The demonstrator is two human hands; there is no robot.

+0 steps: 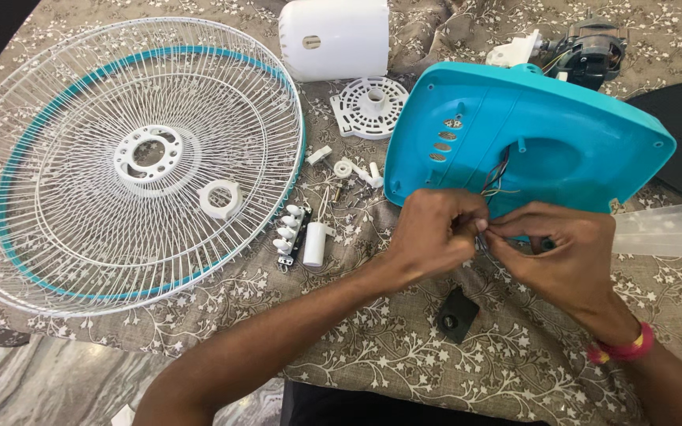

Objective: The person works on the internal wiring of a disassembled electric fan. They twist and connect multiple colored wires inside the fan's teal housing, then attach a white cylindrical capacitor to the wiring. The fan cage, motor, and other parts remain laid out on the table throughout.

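Nearest the camera, just below the two hands, a small black square plastic piece with a round hole (457, 314) lies on the brown cloth patterned with pale leafy sprigs (372, 347). The left hand (436, 234) is curled, its fingertips drawn together in a pinch; the right hand (563, 251), with a pink and yellow band (623, 347) at the wrist, is curled the same way. Their fingertips meet around a bundle of thin coloured wires (497, 177) that comes out of a turquoise plastic fan base turned upside down (546, 134), which lies just beyond the hands. What exactly is pinched between the fingertips is too small to tell.

To the left of the left hand lie a white cylindrical capacitor (316, 243) and, touching it, a switch block with white push buttons (289, 232). A little farther off are small white plastic bits and screws (353, 170). Well to the left, a big round white wire fan guard with a turquoise rim band (132, 162) rests on the cloth with a white plastic ring nut (220, 198) on it.

Beyond the hands sit a round white slotted plastic disc (369, 106) and a white rounded plastic motor cover (335, 38). Far right of it is a dark fan motor with a white fitting (582, 54). A clear plastic piece (665, 229) lies just right of the right hand.
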